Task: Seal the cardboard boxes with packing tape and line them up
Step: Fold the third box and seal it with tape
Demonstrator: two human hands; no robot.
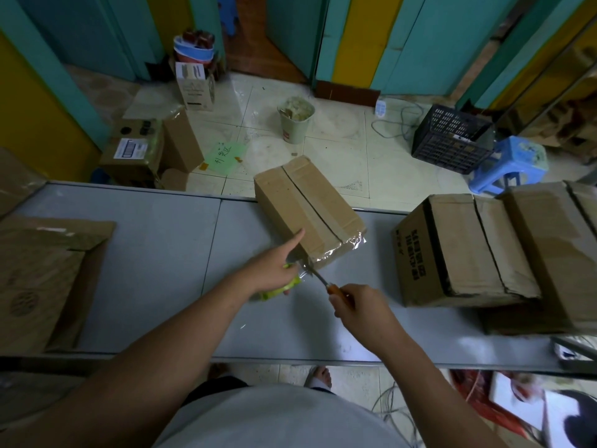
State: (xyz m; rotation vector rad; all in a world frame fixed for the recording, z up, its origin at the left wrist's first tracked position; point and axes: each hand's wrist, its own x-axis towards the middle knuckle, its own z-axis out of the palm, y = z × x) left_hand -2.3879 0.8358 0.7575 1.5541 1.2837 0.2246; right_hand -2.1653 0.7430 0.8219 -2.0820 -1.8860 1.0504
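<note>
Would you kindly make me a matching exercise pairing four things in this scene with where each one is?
Things:
1. knife
2. tape roll
3. blue stool
4. flattened cardboard

Places:
A. on the floor beyond the table
B. in the left hand
C. on the table's left end
D. in the right hand

Pairs: 1-D, 2-B, 3-A, 4-C.

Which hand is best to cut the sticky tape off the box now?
Probably the right hand: it grips the knife, whose blade meets the clear tape at the near end of the box. The left hand is busy holding the green tape roll.
</note>
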